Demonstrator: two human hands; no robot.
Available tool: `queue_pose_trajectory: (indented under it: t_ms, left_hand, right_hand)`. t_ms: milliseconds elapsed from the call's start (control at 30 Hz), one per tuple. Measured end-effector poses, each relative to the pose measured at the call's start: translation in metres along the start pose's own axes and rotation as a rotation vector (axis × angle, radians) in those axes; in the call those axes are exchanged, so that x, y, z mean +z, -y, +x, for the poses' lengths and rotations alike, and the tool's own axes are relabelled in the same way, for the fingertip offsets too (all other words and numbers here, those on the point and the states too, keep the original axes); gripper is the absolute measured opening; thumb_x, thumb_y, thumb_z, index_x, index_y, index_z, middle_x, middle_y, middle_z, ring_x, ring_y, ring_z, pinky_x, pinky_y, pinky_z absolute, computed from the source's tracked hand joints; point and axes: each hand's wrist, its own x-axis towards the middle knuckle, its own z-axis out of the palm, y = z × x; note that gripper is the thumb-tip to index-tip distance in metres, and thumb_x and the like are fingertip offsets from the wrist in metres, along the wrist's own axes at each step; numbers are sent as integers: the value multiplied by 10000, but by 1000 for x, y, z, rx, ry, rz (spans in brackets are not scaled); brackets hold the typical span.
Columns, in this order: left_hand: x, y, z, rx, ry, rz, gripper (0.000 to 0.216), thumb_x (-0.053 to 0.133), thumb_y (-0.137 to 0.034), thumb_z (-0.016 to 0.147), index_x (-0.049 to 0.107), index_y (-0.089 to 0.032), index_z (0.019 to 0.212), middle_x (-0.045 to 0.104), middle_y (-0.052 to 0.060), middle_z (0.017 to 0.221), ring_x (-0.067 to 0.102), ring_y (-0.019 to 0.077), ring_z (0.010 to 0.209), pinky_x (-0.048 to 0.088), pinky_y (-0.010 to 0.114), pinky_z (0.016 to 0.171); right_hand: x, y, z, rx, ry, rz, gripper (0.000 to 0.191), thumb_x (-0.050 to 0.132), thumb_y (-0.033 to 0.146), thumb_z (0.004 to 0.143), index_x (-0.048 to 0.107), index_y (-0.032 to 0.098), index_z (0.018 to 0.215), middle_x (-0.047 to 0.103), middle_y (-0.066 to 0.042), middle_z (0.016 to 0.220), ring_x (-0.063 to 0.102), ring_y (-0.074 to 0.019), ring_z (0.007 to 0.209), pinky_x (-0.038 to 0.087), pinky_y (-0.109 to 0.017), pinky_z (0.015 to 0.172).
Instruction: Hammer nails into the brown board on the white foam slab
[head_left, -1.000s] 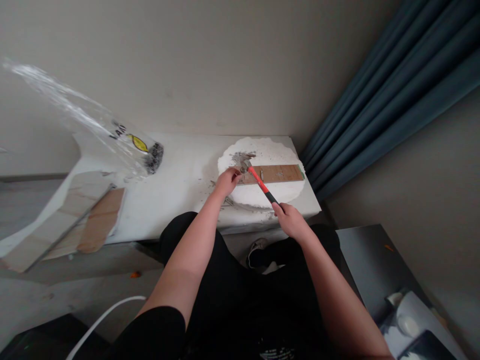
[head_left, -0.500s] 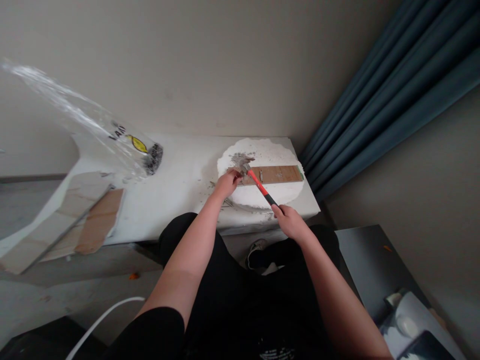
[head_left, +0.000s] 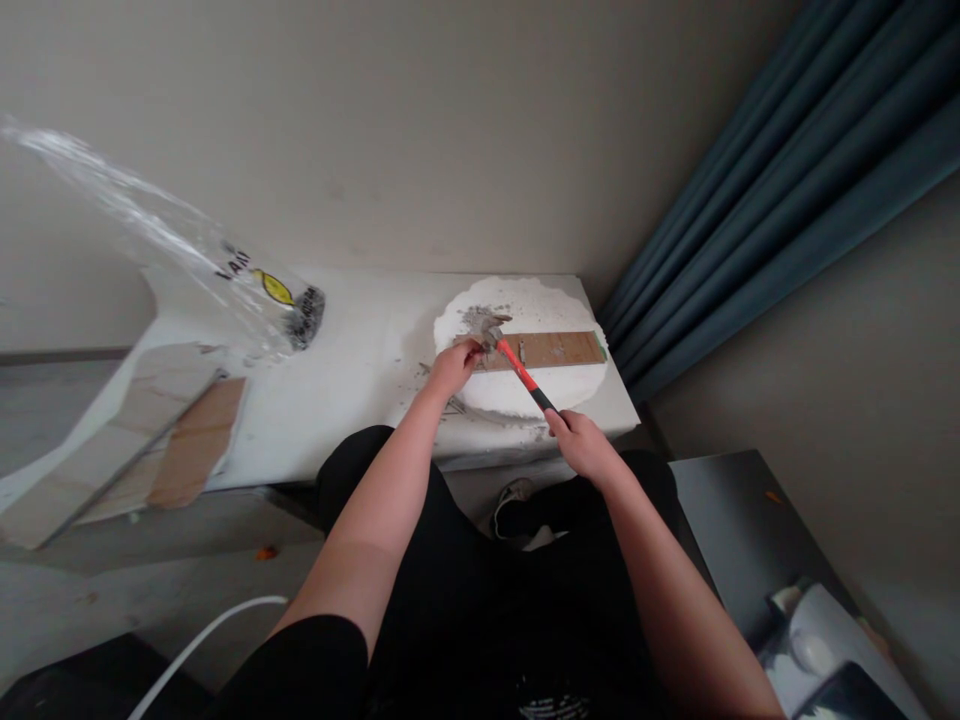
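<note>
Hammer (head_left: 519, 367) still over wooden strip (head_left: 570, 348)

Black short-sleeved top (head_left: 480, 650); white print (head_left: 555, 707); black trousers (head_left: 431, 535)

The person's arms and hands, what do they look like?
The left hand and right hand are bare, with no gloves. The left arm has a short black sleeve; the right arm shows no sleeve.

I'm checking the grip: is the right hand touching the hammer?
Touching. The head view shows the right hand closed around the black end of the hammer.
</note>
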Motion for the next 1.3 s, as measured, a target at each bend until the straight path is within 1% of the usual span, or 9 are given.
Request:
queue_pose_trajectory:
  t_ms: [200, 333, 400, 567, 667, 867, 1100, 1200, 1300]
  left_hand:
    - [-1, -2, 0, 19, 6, 25, 254, 530, -265, 972, 701, -162, 1128, 746, 126, 1008, 688, 270, 934, 499, 360, 834]
    - [0, -1, 0, 12, 5, -4, 161, 605, -275, 933, 690, -183, 1035, 745, 104, 963, 688, 249, 873, 506, 348, 798]
    - [2, -1, 0, 2, -6, -39, 150, 639, -248, 907, 666, -194, 1044, 747, 96, 969, 692, 241, 871, 513, 348, 804]
    - [3, -1, -1, -14, -35, -181, 436, 679, -185, 878, 517, -217, 1282, 758, 65, 992, 708, 214, 910, 524, 347, 871]
    - [3, -3, -2, -21, -37, -152, 497, 684, -187, 883, 474, -200, 1334, 759, 71, 993, 707, 220, 933, 518, 353, 882]
    - [3, -6, -1, -14, -21, -85, 521, 678, -174, 884, 476, -190, 1364, 748, 69, 969, 707, 242, 955, 514, 352, 864]
    - [0, 1, 4, -36, -1, -99, 505, 728, -192, 823, 539, -207, 1291, 740, 85, 1048, 704, 250, 968, 525, 356, 863]
    - [-6, 2, 4, -31, -19, -177, 509, 665, -106, 803, 533, -200, 1286, 740, 78, 1084, 700, 213, 942, 529, 326, 856]
    - [-11, 3, 2, -44, -88, -210, 495, 558, -39, 798, 538, -209, 1263, 741, 62, 1081, 688, 187, 945, 528, 308, 868]
  right_hand:
    - [0, -1, 0, 2, -2, -1, 405, 392, 475, 1034, 553, 209, 776, 595, -47, 694, 533, -186, 656, 333, -272, 608]
    - [1, -2, 0, -5, -3, -2, 411, 382, 479, 1035, 560, 208, 782, 604, -50, 707, 538, -190, 673, 336, -273, 613]
    - [1, -2, -1, -2, -4, -12, 413, 384, 479, 1034, 570, 207, 785, 613, -54, 718, 541, -190, 676, 340, -274, 617]
    - [2, 0, -3, -2, -11, -32, 417, 387, 478, 1037, 594, 200, 805, 639, -67, 745, 568, -197, 703, 351, -275, 639]
    - [3, 3, -1, -5, -14, -41, 431, 368, 481, 1045, 605, 196, 826, 651, -78, 763, 567, -199, 706, 344, -275, 633]
    - [2, 7, 6, -2, 4, -95, 440, 376, 471, 1054, 631, 181, 842, 689, -106, 806, 590, -207, 734, 350, -277, 647]
    - [3, 10, 4, 13, 23, -120, 441, 376, 460, 1061, 649, 177, 860, 716, -124, 854, 608, -217, 759, 358, -279, 660]
    - [4, 12, 4, 15, 26, -145, 437, 371, 461, 1065, 648, 178, 879, 723, -132, 882, 618, -223, 784, 354, -281, 667]
    - [6, 12, 6, 37, 31, -190, 443, 372, 465, 1068, 652, 173, 889, 730, -153, 923, 634, -234, 814, 341, -287, 665]
